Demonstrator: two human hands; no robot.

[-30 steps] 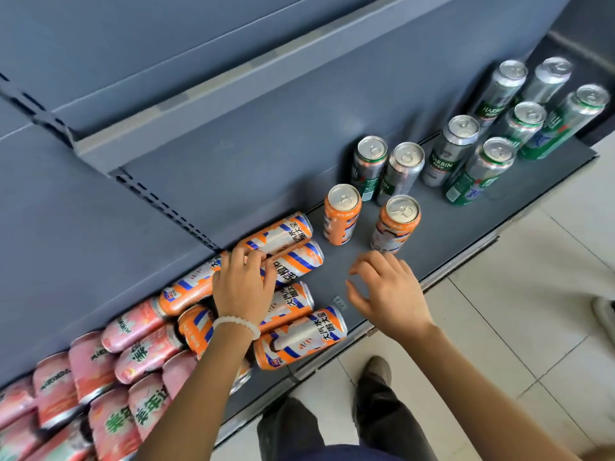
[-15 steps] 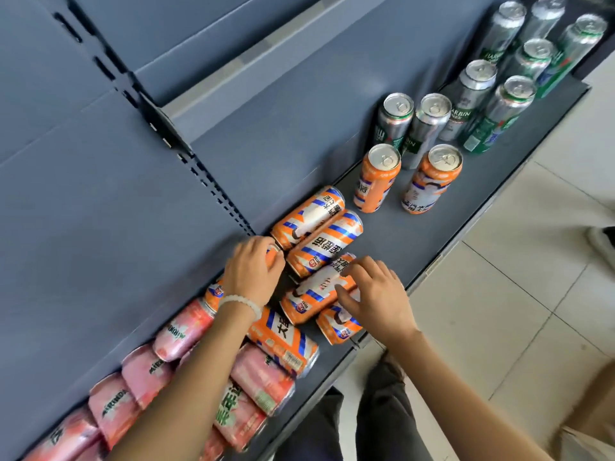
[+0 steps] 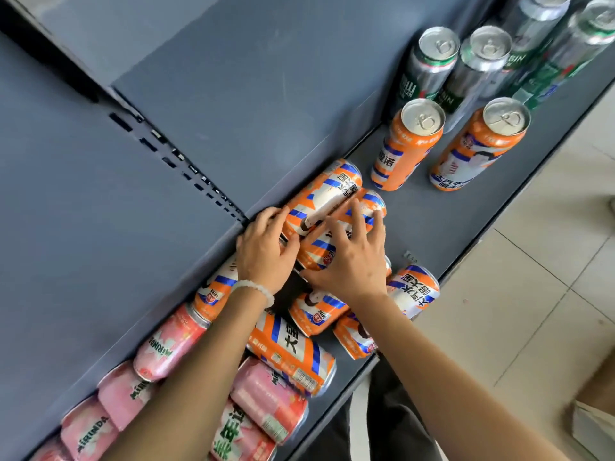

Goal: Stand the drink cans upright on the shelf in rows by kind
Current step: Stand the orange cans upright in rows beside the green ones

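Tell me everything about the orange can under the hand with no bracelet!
The orange can is a tall, shiny metal drink can with orange, white and blue stripes and a small round red logo near one end. It lies on its side on the grey shelf, pressed against another lying orange can behind it. The right hand grips it from above, fingers spread along its body, thumb at its near side. The left hand touches its lower end.
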